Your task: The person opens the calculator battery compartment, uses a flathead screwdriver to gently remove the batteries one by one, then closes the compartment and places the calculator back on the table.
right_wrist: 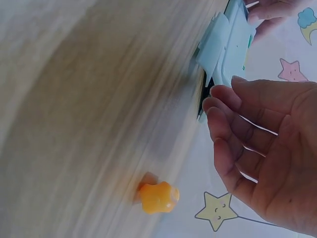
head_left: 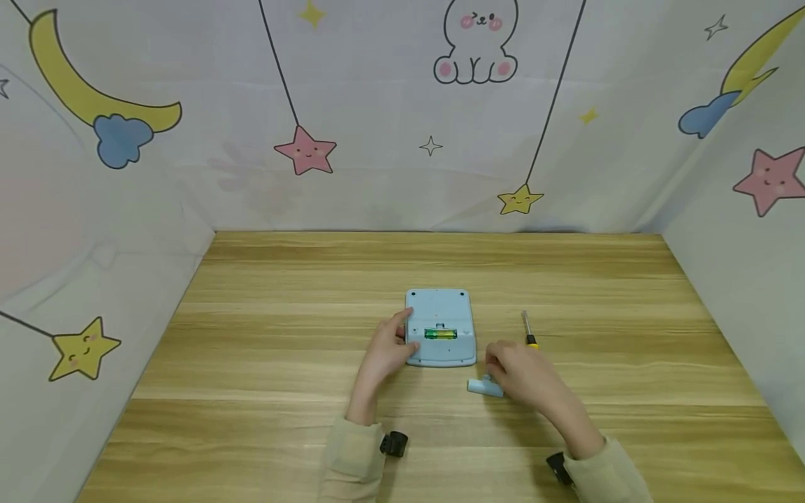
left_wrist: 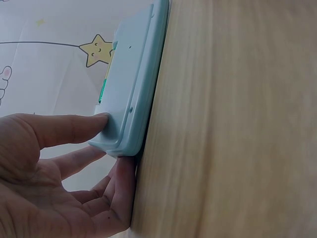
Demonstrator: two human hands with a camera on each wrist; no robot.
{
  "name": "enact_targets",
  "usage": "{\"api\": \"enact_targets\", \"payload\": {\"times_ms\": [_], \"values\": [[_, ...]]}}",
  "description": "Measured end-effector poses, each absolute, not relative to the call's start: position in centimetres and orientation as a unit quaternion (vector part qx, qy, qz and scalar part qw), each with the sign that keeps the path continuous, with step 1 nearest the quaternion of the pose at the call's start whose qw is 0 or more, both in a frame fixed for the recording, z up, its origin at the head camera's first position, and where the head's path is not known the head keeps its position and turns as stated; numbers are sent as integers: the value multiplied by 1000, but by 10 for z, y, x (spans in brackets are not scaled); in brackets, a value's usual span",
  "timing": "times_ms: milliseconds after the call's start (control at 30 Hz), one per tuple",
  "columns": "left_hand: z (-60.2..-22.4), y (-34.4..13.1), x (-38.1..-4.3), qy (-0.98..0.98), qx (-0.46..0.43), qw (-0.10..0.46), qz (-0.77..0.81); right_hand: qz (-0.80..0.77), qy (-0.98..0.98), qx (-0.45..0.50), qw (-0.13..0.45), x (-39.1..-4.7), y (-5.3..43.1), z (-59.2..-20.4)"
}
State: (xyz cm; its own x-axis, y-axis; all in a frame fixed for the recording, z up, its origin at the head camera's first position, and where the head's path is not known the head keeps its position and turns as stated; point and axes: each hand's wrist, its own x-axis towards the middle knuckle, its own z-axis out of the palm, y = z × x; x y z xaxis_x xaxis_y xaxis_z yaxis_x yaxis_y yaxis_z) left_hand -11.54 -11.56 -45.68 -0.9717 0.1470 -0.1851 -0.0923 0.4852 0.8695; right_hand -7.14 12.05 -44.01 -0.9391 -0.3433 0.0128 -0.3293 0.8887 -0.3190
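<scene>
A light-blue calculator [head_left: 440,307] lies back side up on the table, its battery slot uncovered. Inside the slot sits a green-and-yellow battery [head_left: 441,334]. My left hand [head_left: 390,349] grips the calculator's left edge; in the left wrist view the thumb [left_wrist: 84,128] presses on its back while other fingers bear against the side. To the calculator's lower right is the light-blue battery cover [head_left: 484,388]. My right hand [head_left: 522,370] hovers over the cover's right end and partly hides it. Its fingers [right_wrist: 225,141] are loosely curled, with nothing visible between them.
Just beyond my right hand lies a screwdriver [head_left: 529,328], its handle partly hidden in the head view; the orange handle end [right_wrist: 158,197] shows in the right wrist view. A printed white cloth [head_left: 377,195] surrounds the wooden table [head_left: 283,314] at the back and sides.
</scene>
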Motion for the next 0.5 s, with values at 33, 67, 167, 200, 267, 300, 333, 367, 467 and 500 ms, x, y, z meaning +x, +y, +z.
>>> {"api": "enact_targets", "payload": {"times_ms": [33, 67, 167, 200, 267, 300, 333, 367, 467, 500], "values": [[-457, -116, -116, 854, 17, 118, 507, -162, 971, -174, 17, -72, 121, -440], [-456, -116, -116, 854, 17, 118, 506, -164, 971, -173, 12, -72, 121, -439], [-456, -116, -117, 856, 18, 117, 504, -173, 971, -163, 2, -73, 122, -438], [-456, -117, -117, 856, 19, 117, 503, -178, 972, -154, 1, -74, 122, -438], [-456, -117, -117, 856, 19, 117, 502, -184, 974, -133, -4, -74, 123, -436], [-456, -117, -118, 857, 19, 117, 502, -187, 975, -123, -8, -75, 123, -436], [-456, -117, -118, 857, 19, 117, 502, -190, 975, -112, -11, -75, 123, -435], [-456, -117, -118, 857, 19, 118, 502, -194, 975, -103, -16, -75, 123, -434], [-457, -118, -119, 856, 19, 119, 502, -200, 976, -83, -28, -76, 124, -432], [-457, -118, -120, 856, 20, 120, 503, -202, 976, -79, -29, -76, 125, -432]]}}
